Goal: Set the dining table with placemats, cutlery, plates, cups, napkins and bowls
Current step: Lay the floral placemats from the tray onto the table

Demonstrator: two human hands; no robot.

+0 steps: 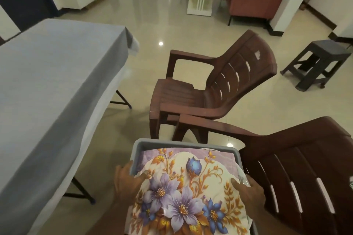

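Nearest at 6 o'clock: floral placemat (183,194), uppermost of what looked like a stack, lying in a grey tray (138,149) with its far corners tucked inside the rim. Tray apparently carried, or parked on the near chair (298,177) at 4 o'clock; support hidden, could not tell which. Left hand (127,179) at 7 o'clock wrapped over the tray's left wall, thumb hooked inside onto the mat edge, grip clenched on the tray, probably to keep the load level and stop the glossy mat sliding. Right hand (250,189) at 5 o'clock curled round the tray's right side, thumb pressed on the mat, grip likewise closed on the tray; something pale and shiny under those fingers, possibly cutlery, too blurred to name. Desk (57,86) under a grey cloth ran from 8 to 11 o'clock, just beside the tray but not touching, no place setting on the visible part. Second chair (214,89) at 1 o'clock, turned away from the desk; dark stool (321,63) farther at 2 o'clock. Judged as the very start: mats kept together in one carrier so all settings could be laid in a single trip, placemats likely first.
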